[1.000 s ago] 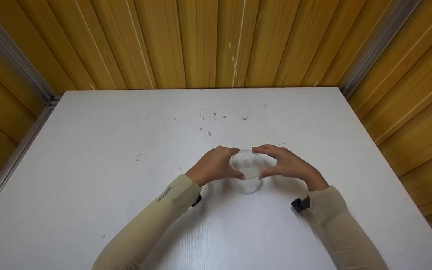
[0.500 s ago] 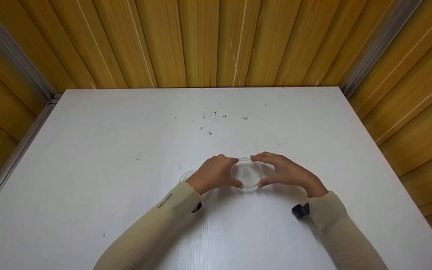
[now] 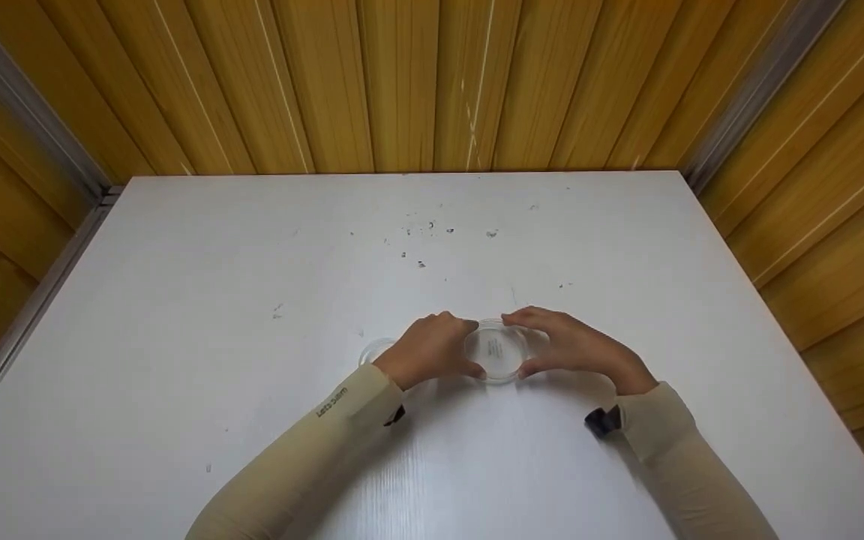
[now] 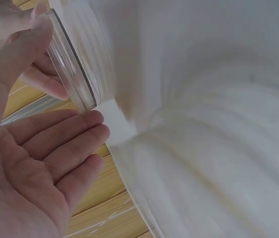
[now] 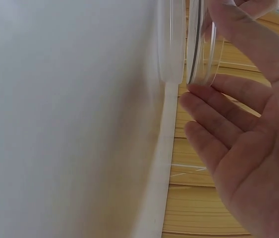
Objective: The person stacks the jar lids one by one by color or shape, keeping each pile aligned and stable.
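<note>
Both hands pinch a clear round dish [image 3: 496, 352] with small printed text on its face. My left hand [image 3: 436, 349] grips its left edge between thumb and fingers. On the opposite edge, the thumb and fingers of my right hand [image 3: 571, 341] hold it too. Under it is another clear round piece [image 5: 171, 44], mostly hidden in the head view. The right wrist view shows a narrow gap between the two pieces. Beside my left wrist lies a third clear round piece [image 3: 374, 349], partly covered by the hand and sleeve.
The white table [image 3: 177, 300] spreads around the hands, with small dark marks [image 3: 421, 264] toward its far side. Yellow wood-look panels [image 3: 402, 90] stand behind it and at both sides. Black straps [image 3: 602, 422] show at the wrists.
Both hands have lowered the dish toward the near side, over the piece beneath, and the two now nearly line up. The round piece beside the left wrist has come into view.
</note>
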The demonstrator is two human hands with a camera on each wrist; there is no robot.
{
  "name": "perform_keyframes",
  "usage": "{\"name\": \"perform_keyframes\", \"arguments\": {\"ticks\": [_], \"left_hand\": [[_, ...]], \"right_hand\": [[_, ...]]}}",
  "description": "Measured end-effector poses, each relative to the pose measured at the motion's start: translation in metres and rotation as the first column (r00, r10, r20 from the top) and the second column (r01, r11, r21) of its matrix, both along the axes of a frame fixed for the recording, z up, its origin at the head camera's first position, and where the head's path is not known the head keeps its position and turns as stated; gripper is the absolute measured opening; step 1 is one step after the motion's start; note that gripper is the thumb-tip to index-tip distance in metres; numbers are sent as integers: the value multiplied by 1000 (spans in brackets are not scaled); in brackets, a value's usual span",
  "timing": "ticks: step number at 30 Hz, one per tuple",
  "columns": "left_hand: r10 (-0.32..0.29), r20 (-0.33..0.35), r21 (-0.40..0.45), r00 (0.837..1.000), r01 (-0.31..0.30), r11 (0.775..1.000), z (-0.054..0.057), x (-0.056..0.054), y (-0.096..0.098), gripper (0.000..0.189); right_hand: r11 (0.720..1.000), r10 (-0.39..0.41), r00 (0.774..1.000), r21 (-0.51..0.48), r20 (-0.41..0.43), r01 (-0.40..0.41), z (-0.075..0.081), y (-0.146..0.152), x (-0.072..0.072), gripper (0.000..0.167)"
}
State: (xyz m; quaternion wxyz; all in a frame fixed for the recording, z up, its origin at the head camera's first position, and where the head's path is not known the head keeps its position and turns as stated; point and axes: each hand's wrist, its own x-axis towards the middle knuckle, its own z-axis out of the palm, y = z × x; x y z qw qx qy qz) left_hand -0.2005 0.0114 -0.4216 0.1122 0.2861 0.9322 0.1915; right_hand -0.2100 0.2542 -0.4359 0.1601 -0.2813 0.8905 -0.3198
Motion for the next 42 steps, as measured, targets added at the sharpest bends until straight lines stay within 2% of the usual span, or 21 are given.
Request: {"name": "perform_keyframes", "arguments": {"ticks": [5, 11, 21, 29, 42], "left_hand": [[0, -2, -31, 1000, 0, 1000, -1, 1, 1, 60], [3, 7, -49, 1000, -2, 999, -1, 1, 2, 53], [-24, -33, -80, 999, 22, 997, -1, 1, 0, 56], [-41, -19, -40, 999, 40, 998, 1, 2, -2, 61], [-77, -31, -30, 997, 76, 997, 2, 1, -6, 64]], "right_hand": [[1000, 9, 1000, 7, 7, -9, 0, -1, 1, 84], [1000, 20, 1000, 18, 7, -20, -1, -1, 2, 84], [999, 41, 999, 19, -3, -41, 0, -1, 3, 83], [998, 45, 999, 33, 8, -45, 1, 1, 3, 85], [999, 35, 998, 22, 47, -36, 2, 3, 3, 90]]}}
